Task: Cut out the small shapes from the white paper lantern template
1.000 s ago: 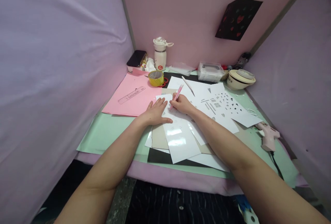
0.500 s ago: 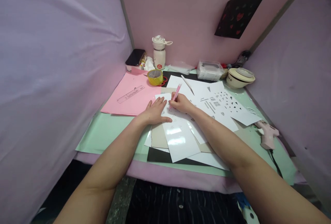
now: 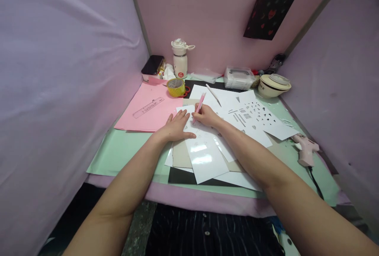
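Note:
My right hand (image 3: 205, 115) is closed around a slim pink pen (image 3: 200, 103). Its tip points down onto a glossy white sheet (image 3: 204, 165) and is too small to make out clearly. Small outlined shapes show faintly on that sheet. Flat on the sheet's left side lies my left hand (image 3: 177, 126), fingers stretched out and thumb reaching right, pressing on the paper. Beneath are a beige board (image 3: 181, 156), more white paper and a black sheet (image 3: 181, 177). To the right spreads a white sheet (image 3: 260, 129) with many small cut-out holes.
Left lies pink paper (image 3: 133, 124) with a clear ruler (image 3: 148, 108). Yellow tape (image 3: 176, 87), red-handled scissors (image 3: 187, 91), a white bottle (image 3: 180, 60), a clear box (image 3: 238, 78) and a bowl (image 3: 274, 86) stand behind. A white pen-shaped tool (image 3: 212, 94) lies on paper; a glue gun (image 3: 306, 149) sits right.
The whole view has shifted slightly. My right hand still grips the pink pen, whose tip has moved only a little on the sheet. My left hand stays flat in place.

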Demonstrator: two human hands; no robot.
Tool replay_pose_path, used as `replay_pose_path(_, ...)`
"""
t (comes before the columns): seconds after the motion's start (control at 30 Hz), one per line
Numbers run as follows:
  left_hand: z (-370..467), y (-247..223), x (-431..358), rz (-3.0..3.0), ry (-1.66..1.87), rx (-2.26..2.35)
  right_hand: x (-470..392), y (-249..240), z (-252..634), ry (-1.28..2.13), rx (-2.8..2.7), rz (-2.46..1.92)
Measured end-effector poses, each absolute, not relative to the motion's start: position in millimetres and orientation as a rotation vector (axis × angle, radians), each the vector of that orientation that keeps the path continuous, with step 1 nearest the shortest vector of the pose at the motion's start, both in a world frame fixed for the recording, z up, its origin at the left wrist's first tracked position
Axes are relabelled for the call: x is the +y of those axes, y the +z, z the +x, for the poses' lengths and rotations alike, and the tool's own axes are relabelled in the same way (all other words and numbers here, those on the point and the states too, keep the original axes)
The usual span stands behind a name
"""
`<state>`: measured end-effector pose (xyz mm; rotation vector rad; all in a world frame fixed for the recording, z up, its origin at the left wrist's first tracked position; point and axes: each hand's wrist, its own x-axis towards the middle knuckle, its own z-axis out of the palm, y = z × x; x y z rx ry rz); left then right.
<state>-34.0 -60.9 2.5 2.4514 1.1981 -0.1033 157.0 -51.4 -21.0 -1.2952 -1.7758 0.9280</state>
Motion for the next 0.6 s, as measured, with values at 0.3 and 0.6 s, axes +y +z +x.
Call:
replay_pose_path(0.3,-34.7,0.9,-59.4,2.456,-0.119,1.202,-53.9,-19.1,158.7,0.972,-1.753,-1.271)
replay_pose_path(0.6,-34.4,-0.3,-59.0,2.457,-0.121,1.200,-51.9,-22.0,161.2,0.963,-1.765,-1.253)
